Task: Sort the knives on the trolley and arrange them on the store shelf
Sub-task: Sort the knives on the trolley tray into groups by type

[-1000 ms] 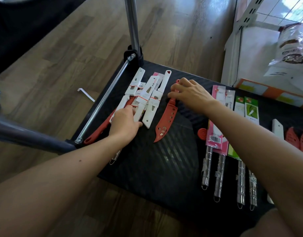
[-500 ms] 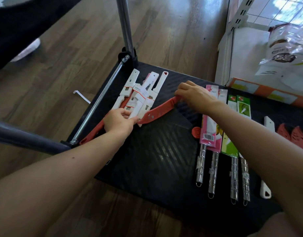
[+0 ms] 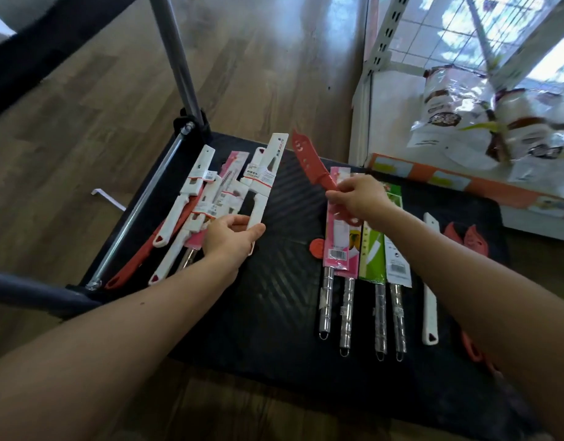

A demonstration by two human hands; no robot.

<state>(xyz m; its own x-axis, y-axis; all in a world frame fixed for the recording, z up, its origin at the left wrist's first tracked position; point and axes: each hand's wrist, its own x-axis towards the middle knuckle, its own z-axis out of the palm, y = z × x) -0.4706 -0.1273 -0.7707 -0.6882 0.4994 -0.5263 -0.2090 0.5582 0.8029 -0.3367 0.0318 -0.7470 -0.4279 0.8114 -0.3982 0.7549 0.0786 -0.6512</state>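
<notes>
A black trolley deck [image 3: 274, 297] carries the knives. My left hand [image 3: 231, 238] grips the handle of a white knife [image 3: 263, 183], lifted off a pile of white and red knives [image 3: 191, 211] at the deck's left edge. My right hand [image 3: 358, 197] holds a red knife [image 3: 309, 163] by its handle, blade raised and pointing away to the left. Below that hand lies a row of steel-handled knives in pink and green card sleeves [image 3: 366, 249]. Another white knife [image 3: 430, 281] lies to their right, with red knife blades [image 3: 465, 238] beyond it.
The trolley's metal rail [image 3: 140, 205] and upright post [image 3: 175, 58] stand at the left. A white store shelf [image 3: 379, 100] rises at the right, holding bagged goods [image 3: 497, 122]. An orange box [image 3: 465, 183] sits behind the deck. A small red disc [image 3: 317, 246] lies mid-deck. Wooden floor surrounds the trolley.
My right hand has lifted the red knife off the deck and swung its blade up and away. My left hand has picked a white knife out of the pile.
</notes>
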